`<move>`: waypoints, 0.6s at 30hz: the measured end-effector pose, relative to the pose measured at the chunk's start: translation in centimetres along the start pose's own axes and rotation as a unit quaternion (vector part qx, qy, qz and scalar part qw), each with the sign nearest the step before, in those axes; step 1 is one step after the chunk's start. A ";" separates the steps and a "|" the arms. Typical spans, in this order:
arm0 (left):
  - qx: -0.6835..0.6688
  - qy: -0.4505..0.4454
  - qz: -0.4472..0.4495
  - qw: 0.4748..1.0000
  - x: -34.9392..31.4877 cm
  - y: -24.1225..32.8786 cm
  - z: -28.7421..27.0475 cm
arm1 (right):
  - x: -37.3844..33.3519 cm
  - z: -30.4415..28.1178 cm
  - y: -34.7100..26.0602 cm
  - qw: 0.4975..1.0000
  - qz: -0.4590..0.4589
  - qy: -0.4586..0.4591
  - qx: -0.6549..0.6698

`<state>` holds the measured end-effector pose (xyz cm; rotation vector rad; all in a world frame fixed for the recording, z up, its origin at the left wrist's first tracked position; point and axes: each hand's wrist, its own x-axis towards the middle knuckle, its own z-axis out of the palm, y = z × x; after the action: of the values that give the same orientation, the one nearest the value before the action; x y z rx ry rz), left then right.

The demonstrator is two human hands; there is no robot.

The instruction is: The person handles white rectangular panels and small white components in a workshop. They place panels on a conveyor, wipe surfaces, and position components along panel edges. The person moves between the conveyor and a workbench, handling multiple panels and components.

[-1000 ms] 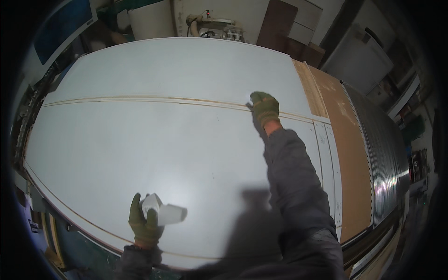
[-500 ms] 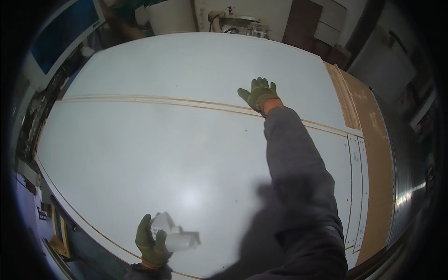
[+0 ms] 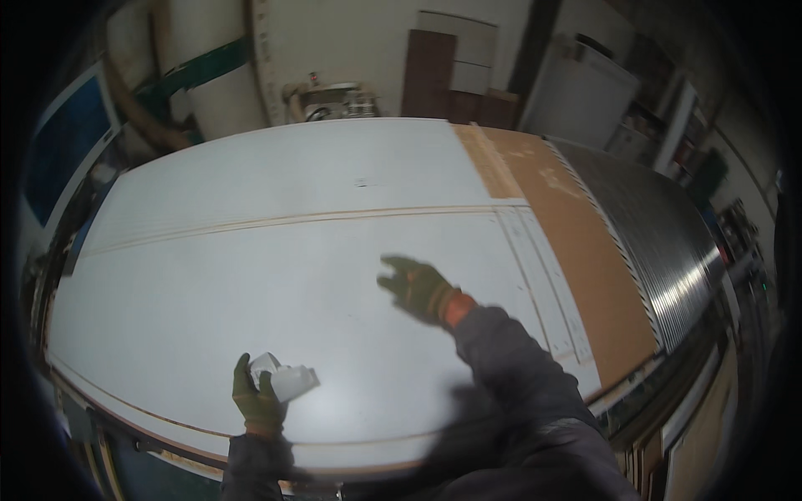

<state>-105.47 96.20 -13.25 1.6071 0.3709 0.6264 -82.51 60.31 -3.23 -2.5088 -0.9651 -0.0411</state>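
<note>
In my gloved left hand (image 3: 256, 399) at the near left I hold a white roll of labels (image 3: 292, 382), with a loose strip of it curling up between thumb and fingers. My gloved right hand (image 3: 415, 288), a little smeared by motion, hovers over the middle of a large white panel (image 3: 251, 284), fingers apart and nothing in them. Both gloves are green. Cut grooves divide the panel into a far piece, a near piece and narrow strips at the right. On the far piece is a small patch with dark print (image 3: 364, 183).
Brown bare board (image 3: 568, 250) lies right of the white panel, and a ribbed metal surface (image 3: 643, 225) beyond it. A blue screen (image 3: 71, 146) stands at the left. Machinery (image 3: 338, 100) and dark boards (image 3: 428, 73) are along the back wall.
My right hand has come off the far piece, back toward me and to the left, and a printed patch now shows there. The view has turned right. My left hand still holds the roll.
</note>
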 end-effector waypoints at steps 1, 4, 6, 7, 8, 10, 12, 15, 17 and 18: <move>0.048 -0.002 0.036 0.998 0.2 -0.4 0.0 | -5.3 -0.6 -1.9 0.977 0.114 0.009 0.180; 0.100 -0.004 0.097 0.990 0.8 -2.1 -0.5 | -21.3 -1.7 -7.3 0.973 0.146 0.059 0.167; 0.051 -0.012 0.075 0.996 1.5 -2.9 -0.7 | -31.7 -1.0 -10.3 0.978 0.151 0.098 0.102; -0.002 -0.017 0.044 0.999 1.8 -3.0 -0.6 | -37.0 -0.3 -12.0 0.961 0.215 0.119 0.123; -0.073 -0.039 0.006 0.997 1.8 -2.9 -0.5 | -41.5 0.8 -13.4 0.959 0.230 0.142 0.089; -0.029 -0.018 -0.033 0.999 1.1 -1.4 0.5 | -48.8 3.0 -15.5 0.959 0.038 0.211 -0.188; -0.044 -0.048 -0.096 0.993 -2.4 1.2 1.8 | -54.8 4.7 -18.4 0.951 0.105 0.213 -0.198; -0.177 -0.204 -0.065 0.961 -11.7 7.2 5.9 | -58.3 4.8 -22.0 0.947 0.243 0.210 0.016; -0.140 -0.275 0.084 0.948 -18.8 11.8 9.3 | -57.2 3.3 -23.4 0.849 0.259 0.332 0.320; -0.133 -0.306 0.086 0.939 -22.4 13.9 10.6 | -56.0 2.4 -23.8 0.768 0.232 0.380 0.460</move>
<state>-118.70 72.76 -4.03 1.4918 -0.3081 0.2629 -140.38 41.62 -6.21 -1.4790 0.0450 -0.3166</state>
